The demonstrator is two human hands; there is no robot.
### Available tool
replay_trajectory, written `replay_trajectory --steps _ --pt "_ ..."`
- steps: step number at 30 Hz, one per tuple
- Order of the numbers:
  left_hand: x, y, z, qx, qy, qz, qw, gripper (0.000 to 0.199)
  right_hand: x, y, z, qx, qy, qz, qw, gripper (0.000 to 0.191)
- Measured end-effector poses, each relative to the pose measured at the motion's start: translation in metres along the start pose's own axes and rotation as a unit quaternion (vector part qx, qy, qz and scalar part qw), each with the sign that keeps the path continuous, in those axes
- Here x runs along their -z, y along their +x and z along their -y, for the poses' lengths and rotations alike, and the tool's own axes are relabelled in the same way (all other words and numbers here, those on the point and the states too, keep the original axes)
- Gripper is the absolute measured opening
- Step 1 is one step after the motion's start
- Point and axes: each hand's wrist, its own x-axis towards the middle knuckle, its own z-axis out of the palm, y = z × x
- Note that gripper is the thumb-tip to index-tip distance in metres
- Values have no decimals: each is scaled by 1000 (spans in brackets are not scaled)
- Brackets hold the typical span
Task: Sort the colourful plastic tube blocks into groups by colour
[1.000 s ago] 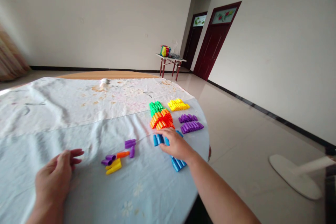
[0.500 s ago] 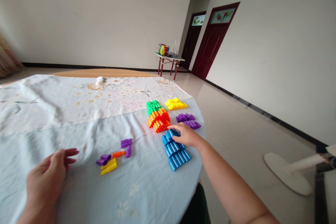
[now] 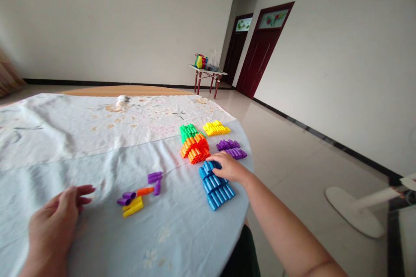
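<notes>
My right hand [image 3: 229, 167] reaches over the far end of a stack of blue plastic tubes [image 3: 218, 194], its thumb and fingers closed around tubes in the upper row. Part of that row is hidden by the hand. To the left, my left hand [image 3: 61, 210] rests above the cloth with its fingers stretched out and nothing in them. Between the hands lie a few loose tubes: yellow [image 3: 133, 207], orange [image 3: 145, 191] and purple [image 3: 155, 177]. Beyond the blue stack are sorted piles of orange tubes [image 3: 195, 148], green tubes [image 3: 188, 131], yellow tubes [image 3: 216, 128] and purple tubes [image 3: 236, 153].
A pale blue floral cloth [image 3: 182, 225] covers the round table, whose bare wooden edge [image 3: 130, 90] shows at the back. A small table [image 3: 208, 70] holds a colourful bag and a clear plastic bag. A white round stand base [image 3: 352, 212] is on the floor at right.
The view has shifted slightly, so everything sits a little further left. Both hands keep nearly the same pose, and the tubes stay in place.
</notes>
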Motion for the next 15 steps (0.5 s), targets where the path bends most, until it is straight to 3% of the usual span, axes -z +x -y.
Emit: replay_trajectory --steps 8,15 --pt "0 -14 -15 -6 -2 -1 1000 32 0 0 0 -3 -12 9 1000 45" --pt "3 -9 -9 -2 7 32 999 30 13 -1 24 36 28 -78 996 49"
